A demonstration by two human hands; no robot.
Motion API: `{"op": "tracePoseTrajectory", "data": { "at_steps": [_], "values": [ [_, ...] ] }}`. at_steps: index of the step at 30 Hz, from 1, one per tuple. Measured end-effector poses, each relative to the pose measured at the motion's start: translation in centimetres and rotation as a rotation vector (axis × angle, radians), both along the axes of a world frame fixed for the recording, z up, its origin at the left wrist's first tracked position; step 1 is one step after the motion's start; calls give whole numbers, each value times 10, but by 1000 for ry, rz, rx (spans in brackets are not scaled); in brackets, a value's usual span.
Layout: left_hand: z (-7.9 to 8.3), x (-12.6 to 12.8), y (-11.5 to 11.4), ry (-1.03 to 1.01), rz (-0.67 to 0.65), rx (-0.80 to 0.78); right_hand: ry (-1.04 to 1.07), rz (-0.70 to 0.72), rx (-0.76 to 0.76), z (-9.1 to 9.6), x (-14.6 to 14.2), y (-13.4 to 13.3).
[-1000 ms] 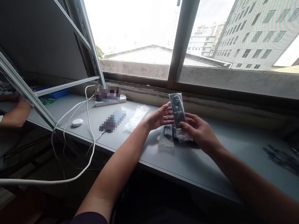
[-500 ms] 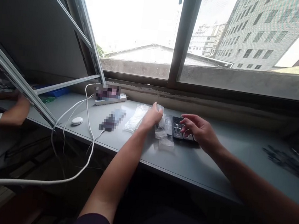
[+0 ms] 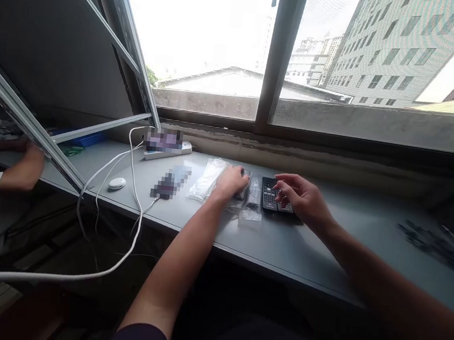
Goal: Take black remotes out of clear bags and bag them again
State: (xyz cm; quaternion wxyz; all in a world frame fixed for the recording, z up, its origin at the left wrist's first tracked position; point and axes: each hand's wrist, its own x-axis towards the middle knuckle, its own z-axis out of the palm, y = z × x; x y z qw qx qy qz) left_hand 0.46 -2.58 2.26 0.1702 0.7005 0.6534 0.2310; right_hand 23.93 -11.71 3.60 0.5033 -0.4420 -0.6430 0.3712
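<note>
My left hand [image 3: 231, 181] is closed on a clear plastic bag with something dark in it; its palm and most of its fingers hide the bag. Just right of it lies another clear plastic bag [image 3: 253, 200], crinkled, its contents hard to make out. White plastic packets [image 3: 206, 181] lie under and left of that hand. Over dark remote controls [image 3: 269, 196], set side by side with their buttons up, hovers my right hand [image 3: 303, 198]. Its fingers are bent and apart from the thumb, with nothing between them. It partly covers the rightmost remotes.
On the grey table [image 3: 239, 241] stand a white power strip [image 3: 167, 154], a round white object [image 3: 117, 184] and a blurred-out item with a cable. A white cable [image 3: 140, 220] loops past the front edge. Dark items [image 3: 433, 246] lie far right. Another person's arm [image 3: 28, 168] shows at left.
My left hand has turned lower and flatter over the bag, shifting slightly. The clear bag beside it now shows more fully. My right hand has hardly moved.
</note>
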Motion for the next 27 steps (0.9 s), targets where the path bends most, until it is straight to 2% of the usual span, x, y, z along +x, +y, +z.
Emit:
{"op": "tracePoseTrajectory", "data": {
  "at_steps": [8, 10, 13, 15, 21, 27],
  "values": [
    [-4, -1, 2, -111, 1, -7, -10, 5, 42, -5, 2, 2],
    [-2, -1, -1, -12, 35, 31, -13, 7, 49, -4, 1, 1],
    [3, -5, -3, 182, 168, 162, -4, 2, 36, -1, 0, -1],
    [5, -11, -2, 258, 253, 190, 26, -6, 22, 2, -1, -3],
    [4, -30, 7, 402, 310, -130, 49, -21, 31, 2, -1, -2],
    [5, -38, 13, 361, 309, -99, 47, -15, 32, 3, -1, -4]
  ]
}}
